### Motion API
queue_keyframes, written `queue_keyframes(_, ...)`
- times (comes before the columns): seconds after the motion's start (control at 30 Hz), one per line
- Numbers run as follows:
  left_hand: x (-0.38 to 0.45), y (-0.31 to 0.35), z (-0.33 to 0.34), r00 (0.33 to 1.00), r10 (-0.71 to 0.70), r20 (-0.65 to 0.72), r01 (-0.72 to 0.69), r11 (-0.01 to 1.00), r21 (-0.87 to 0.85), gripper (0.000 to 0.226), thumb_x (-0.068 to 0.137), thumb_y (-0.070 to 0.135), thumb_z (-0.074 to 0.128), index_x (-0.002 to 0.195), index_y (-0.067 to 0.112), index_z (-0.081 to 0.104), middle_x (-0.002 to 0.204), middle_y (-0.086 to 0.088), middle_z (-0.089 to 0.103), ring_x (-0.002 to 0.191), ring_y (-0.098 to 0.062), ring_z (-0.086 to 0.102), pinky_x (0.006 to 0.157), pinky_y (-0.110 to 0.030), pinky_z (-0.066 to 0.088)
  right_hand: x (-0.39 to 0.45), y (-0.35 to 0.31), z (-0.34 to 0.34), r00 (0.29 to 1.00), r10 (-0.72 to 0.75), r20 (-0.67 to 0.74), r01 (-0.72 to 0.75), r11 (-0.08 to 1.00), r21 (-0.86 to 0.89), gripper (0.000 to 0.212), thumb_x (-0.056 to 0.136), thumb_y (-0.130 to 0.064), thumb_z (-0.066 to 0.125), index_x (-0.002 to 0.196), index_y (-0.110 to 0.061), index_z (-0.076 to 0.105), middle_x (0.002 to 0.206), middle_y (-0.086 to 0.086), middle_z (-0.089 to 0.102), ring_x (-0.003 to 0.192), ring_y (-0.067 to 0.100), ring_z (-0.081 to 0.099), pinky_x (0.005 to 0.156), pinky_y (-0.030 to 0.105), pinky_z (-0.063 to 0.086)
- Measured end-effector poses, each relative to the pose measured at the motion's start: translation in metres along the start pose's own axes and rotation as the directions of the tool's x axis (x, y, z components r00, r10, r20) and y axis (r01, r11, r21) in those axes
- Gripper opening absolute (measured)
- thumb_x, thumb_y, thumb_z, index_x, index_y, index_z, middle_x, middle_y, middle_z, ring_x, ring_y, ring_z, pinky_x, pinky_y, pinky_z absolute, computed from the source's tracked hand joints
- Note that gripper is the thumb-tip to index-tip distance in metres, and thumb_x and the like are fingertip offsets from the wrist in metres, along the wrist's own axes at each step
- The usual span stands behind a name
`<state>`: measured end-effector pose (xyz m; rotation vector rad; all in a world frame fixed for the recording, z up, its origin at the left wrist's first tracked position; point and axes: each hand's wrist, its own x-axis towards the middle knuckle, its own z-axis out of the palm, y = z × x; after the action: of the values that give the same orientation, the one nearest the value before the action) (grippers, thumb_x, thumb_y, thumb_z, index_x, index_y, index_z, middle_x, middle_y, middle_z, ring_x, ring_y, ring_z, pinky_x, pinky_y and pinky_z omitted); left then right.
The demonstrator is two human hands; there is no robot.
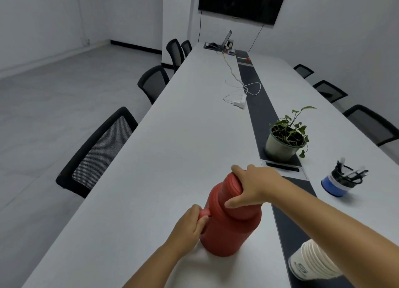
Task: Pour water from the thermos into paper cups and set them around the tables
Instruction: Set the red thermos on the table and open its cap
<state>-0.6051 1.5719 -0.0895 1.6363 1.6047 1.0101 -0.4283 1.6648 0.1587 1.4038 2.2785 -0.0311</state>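
white walls and a dark screen [243, 2] close off the far end of a meeting room; a long white table [172, 136] runs down it with a dark strip along the middle and black mesh chairs [97, 151] on both sides; the red thermos [228, 225] stands upright on the near end of the table; the left hand [190, 225] curls round its side handle, and the right hand [252, 186] sits over the cap, fingers and thumb wrapped round it; the cap looks on, so i judge the opening step is in hand (whether it is being turned i cannot tell); a stack of paper cups [313, 259] lies tilted at the near right, partly behind the right forearm, nested together; no cup stands apart and none sits at any seat, so pouring and setting out all seem left to do; a potted plant [285, 138], a blue pen holder [339, 184] and a white charger with cable [240, 101] sit further along
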Motion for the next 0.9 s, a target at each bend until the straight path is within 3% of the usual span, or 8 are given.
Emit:
queue_keyframes(0.23, -0.011, -0.012, 0.007, 0.999, 0.021, -0.032, -0.018, 0.996, 0.087, 0.028, 0.111, 0.046, 0.052, 0.099, 0.022, 0.046, 0.089, 0.009, 0.058, 0.076, -0.014, 0.056, 0.065, -0.035, 0.044, -0.010, 0.006, -0.012, 0.971, -0.238, -0.024, 0.237, 0.971, -0.039, 0.109, 0.060, -0.057, 0.084, 0.156, -0.045, 0.033, 0.133, -0.004, 0.052, 0.101, 0.024, 0.057, 0.080, 0.038, 0.050)
queue_keyframes(0.4, -0.017, -0.021, 0.005, 1.000, 0.024, 0.000, -0.024, 0.995, 0.094, 0.027, 0.111, 0.048, 0.052, 0.099, 0.024, 0.046, 0.089, 0.013, 0.059, 0.075, -0.008, 0.057, 0.065, -0.033, 0.045, -0.004, 0.016, -0.003, 0.890, -0.456, -0.030, 0.443, 0.878, -0.183, 0.110, 0.055, -0.029, 0.092, 0.151, -0.041, 0.040, 0.147, -0.005, 0.042, 0.113, 0.030, 0.052, 0.083, 0.040, 0.051)
queue_keyframes(0.47, -0.019, -0.022, 0.004, 1.000, 0.016, -0.003, -0.016, 0.997, 0.071, 0.025, 0.111, 0.048, 0.052, 0.100, 0.026, 0.047, 0.089, 0.012, 0.061, 0.076, -0.006, 0.058, 0.066, -0.030, 0.046, -0.004, 0.019, 0.002, 0.883, -0.469, -0.027, 0.462, 0.877, -0.134, 0.112, 0.058, -0.021, 0.092, 0.153, -0.043, 0.037, 0.157, -0.005, 0.036, 0.128, 0.031, 0.048, 0.092, 0.042, 0.052)
queue_keyframes(0.57, -0.022, -0.023, 0.004, 1.000, -0.003, -0.016, 0.004, 0.999, 0.038, 0.023, 0.111, 0.046, 0.054, 0.100, 0.027, 0.049, 0.086, 0.012, 0.063, 0.075, -0.006, 0.059, 0.066, -0.029, 0.047, -0.005, 0.020, 0.001, 0.908, -0.418, -0.006, 0.418, 0.908, 0.038, 0.126, 0.061, -0.045, 0.098, 0.162, -0.053, 0.022, 0.170, -0.006, 0.024, 0.153, 0.024, 0.030, 0.112, 0.045, 0.045)
queue_keyframes(0.63, -0.021, -0.025, 0.003, 1.000, -0.009, -0.013, 0.009, 1.000, 0.026, 0.020, 0.111, 0.044, 0.056, 0.101, 0.027, 0.049, 0.086, 0.013, 0.063, 0.076, -0.005, 0.060, 0.067, -0.030, 0.048, -0.005, 0.012, -0.002, 0.950, -0.313, -0.016, 0.312, 0.938, 0.148, 0.130, 0.063, -0.072, 0.090, 0.166, -0.049, 0.015, 0.166, -0.008, 0.031, 0.149, 0.020, 0.037, 0.109, 0.042, 0.046)
queue_keyframes(0.7, -0.021, -0.024, 0.001, 1.000, -0.011, 0.000, 0.011, 1.000, 0.004, 0.019, 0.111, 0.042, 0.056, 0.102, 0.027, 0.050, 0.087, 0.013, 0.064, 0.077, -0.005, 0.061, 0.068, -0.030, 0.048, -0.004, -0.003, -0.001, 0.979, -0.202, -0.036, 0.205, 0.976, 0.075, 0.124, 0.065, -0.086, 0.078, 0.166, -0.040, 0.023, 0.151, -0.003, 0.048, 0.131, 0.025, 0.055, 0.098, 0.041, 0.051)
queue_keyframes(0.8, -0.022, -0.019, -0.003, 1.000, -0.009, 0.027, 0.009, 1.000, -0.015, 0.018, 0.111, 0.042, 0.055, 0.103, 0.027, 0.050, 0.090, 0.012, 0.065, 0.079, -0.005, 0.062, 0.070, -0.028, 0.050, -0.004, -0.018, -0.005, 0.988, -0.145, -0.043, 0.144, 0.989, -0.024, 0.100, 0.065, -0.081, 0.077, 0.144, -0.028, 0.045, 0.125, 0.002, 0.056, 0.100, 0.027, 0.062, 0.084, 0.042, 0.055)
queue_keyframes(0.9, -0.024, -0.019, -0.007, 0.999, -0.015, 0.045, 0.016, 1.000, -0.012, 0.016, 0.112, 0.042, 0.054, 0.105, 0.027, 0.051, 0.091, 0.013, 0.066, 0.080, -0.004, 0.064, 0.072, -0.028, 0.052, -0.004, -0.014, -0.015, 0.957, -0.289, -0.018, 0.288, 0.957, -0.024, 0.093, 0.064, -0.060, 0.086, 0.142, -0.031, 0.045, 0.126, -0.001, 0.051, 0.100, 0.024, 0.055, 0.080, 0.041, 0.054)
